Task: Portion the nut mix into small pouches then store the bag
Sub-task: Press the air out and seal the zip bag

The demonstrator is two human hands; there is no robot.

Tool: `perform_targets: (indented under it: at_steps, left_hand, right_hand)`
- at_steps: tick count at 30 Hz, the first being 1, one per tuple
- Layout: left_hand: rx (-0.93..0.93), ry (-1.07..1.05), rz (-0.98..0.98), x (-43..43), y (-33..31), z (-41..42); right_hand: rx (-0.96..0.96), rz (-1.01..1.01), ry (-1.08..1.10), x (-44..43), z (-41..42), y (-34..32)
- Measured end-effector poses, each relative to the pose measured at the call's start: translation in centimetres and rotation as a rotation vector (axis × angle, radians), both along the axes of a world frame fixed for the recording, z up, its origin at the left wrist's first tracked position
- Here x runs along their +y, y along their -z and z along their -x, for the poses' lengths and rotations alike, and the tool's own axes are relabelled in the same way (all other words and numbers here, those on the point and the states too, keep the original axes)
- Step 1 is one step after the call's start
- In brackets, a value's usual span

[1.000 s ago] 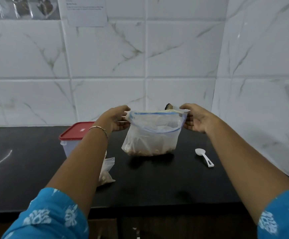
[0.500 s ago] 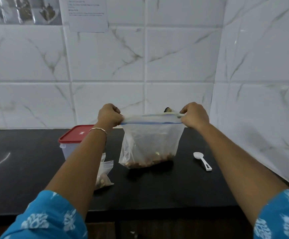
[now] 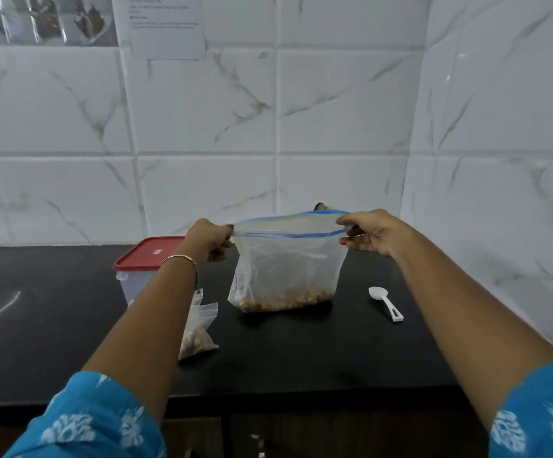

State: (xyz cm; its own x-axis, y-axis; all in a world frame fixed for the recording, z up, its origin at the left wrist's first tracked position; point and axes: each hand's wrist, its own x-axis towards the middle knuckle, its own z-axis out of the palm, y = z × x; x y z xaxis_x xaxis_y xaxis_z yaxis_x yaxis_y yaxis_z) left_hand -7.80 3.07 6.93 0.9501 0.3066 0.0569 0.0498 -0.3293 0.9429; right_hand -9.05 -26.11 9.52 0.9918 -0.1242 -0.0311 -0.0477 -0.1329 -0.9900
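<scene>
White marble-veined tile wall behind, turning a corner at the right. Below it, a glossy black table. Over the middle of the table, near the back wall, a large clear zip bag, upright and stretched wide by its two top corners. Blue seal strips along the mouth, bowed slightly apart in the middle, so not pressed closed. Thin, crinkled plastic, mostly hollow, with brown nut mix only in a shallow layer along the bottom. Cannot tell whether that bottom touches the table or hangs just above it. Left hand curled tight round the bag's left corner. Right hand pinching the right corner between thumb and fingers. Left of the bag, a clear container with a red lid, partly hidden by the left forearm. Nearer the camera, small clear pouches lying on the table, one showing nuts inside. Right of the bag and apart from it, a white spoon, bowl toward the wall. On the left wrist, a thin bracelet.
</scene>
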Motion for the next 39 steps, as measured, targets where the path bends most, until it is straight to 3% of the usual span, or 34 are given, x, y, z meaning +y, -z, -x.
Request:
perform_targets:
  at_steps: [4,8,11,16,20,23,26,30,34,39]
  left_hand:
    - [0.014,0.044,0.203,0.0,-0.9,0.6]
    - [-0.006,-0.023,0.095,1.0,-1.3,0.6]
    - [-0.036,-0.098,-0.063,1.4,-1.5,0.7]
    - [-0.153,-0.112,-0.424,0.5,-2.8,1.5]
    - [-0.117,-0.041,-0.341,-0.4,-3.6,1.4]
    - [-0.021,0.077,-0.274,-0.8,-4.2,1.6]
    - [0.052,0.142,-0.313,-1.1,-4.9,2.0]
    - [0.067,0.181,-0.235,-1.1,-5.6,2.2]
    - [0.094,0.263,0.059,-0.9,-5.9,2.8]
    - [0.081,0.388,0.398,-0.2,-5.7,3.2]
  right_hand:
    - [0.008,-0.242,-0.098,-0.4,0.6,-0.6]
    - [-0.038,-0.301,-0.054,-0.4,0.7,-1.0]
    - [-0.117,-0.079,0.084,0.0,0.7,-1.1]
    - [-0.343,0.52,0.302,0.8,0.4,-1.7]
    - [-0.346,0.788,0.291,1.0,0.5,-1.7]
    - [-0.281,0.877,0.271,1.1,0.8,-1.9]
    - [-0.233,0.784,0.169,1.3,0.7,-2.4]
    - [-0.103,0.379,-0.007,1.0,1.4,-3.7]
    - [-0.055,0.198,-0.121,0.1,1.7,-4.2]
    - [-0.135,0.184,-0.048,0.2,1.2,-3.6]
